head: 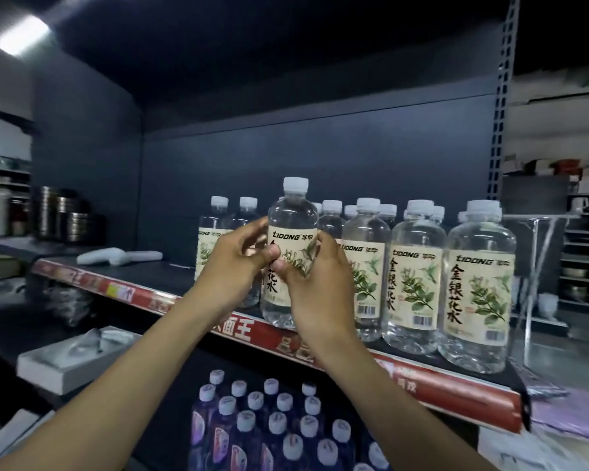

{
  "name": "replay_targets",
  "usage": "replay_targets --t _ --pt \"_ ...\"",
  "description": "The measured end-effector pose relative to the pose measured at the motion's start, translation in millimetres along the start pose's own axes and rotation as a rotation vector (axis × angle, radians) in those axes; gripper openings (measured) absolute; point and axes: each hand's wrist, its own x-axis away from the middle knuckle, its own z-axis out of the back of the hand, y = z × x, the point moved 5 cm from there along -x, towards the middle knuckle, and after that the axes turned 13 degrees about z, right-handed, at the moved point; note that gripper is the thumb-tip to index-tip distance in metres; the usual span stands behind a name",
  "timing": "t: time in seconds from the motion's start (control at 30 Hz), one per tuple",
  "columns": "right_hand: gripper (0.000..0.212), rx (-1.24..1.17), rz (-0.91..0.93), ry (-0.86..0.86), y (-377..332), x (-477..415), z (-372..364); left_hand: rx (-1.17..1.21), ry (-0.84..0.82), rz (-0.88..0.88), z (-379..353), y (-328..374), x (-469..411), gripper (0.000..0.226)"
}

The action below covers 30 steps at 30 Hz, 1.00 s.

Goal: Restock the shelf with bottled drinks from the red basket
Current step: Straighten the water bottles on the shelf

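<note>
Two hands on one bottle [292, 246]: my left hand [233, 266] wraps its left side, fingers curled round the label, and my right hand [315, 287] closes on the lower right, thumb pressed against the label face. Both are grasping it, neither loose.

Taking the red-edged shelf [123, 289] as my landmark, the bottle stands upright above its front lip, cap up, long axis vertical, base level with or just clear of the shelf surface; I cannot tell whether it is already resting there. It sits at the left end of the front row of matching bottles [417, 283], just beside the nearest one, with more of the same behind it toward the shelf's back panel.

What matters next is the direction: the open slot lies straight ahead and slightly down from my fingers, and bare shelf stretches away to the left. My right hand is nearer the neighbouring bottle, so I judge it the one most likely to bump that label as I let go. Keeping the axis vertical while settling the base should be enough.

The red basket is not in view.
</note>
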Motion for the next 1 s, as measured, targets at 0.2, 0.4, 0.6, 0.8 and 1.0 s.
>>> replay_targets --t 0.2,0.4,0.6,0.8,1.0 --pt "0.076 0.094 -0.014 -0.035 9 6 -24 -0.005 0.029 0.052 2 -32 -15 0.055" --pt "0.103 0.216 0.015 -0.237 11 14 -24 -0.063 -0.044 0.045 -6 -52 -8 0.060" --pt "0.114 0.351 0.023 -0.354 10 19 -24 -0.133 0.124 -0.049 2 -73 1 0.045" --pt "0.095 0.449 0.087 -0.346 10 14 -28 -0.168 0.150 -0.078 5 -77 -12 0.041" --pt "0.113 0.558 0.073 -0.458 12 14 -34 -0.142 0.127 -0.078 3 -85 -24 0.043"
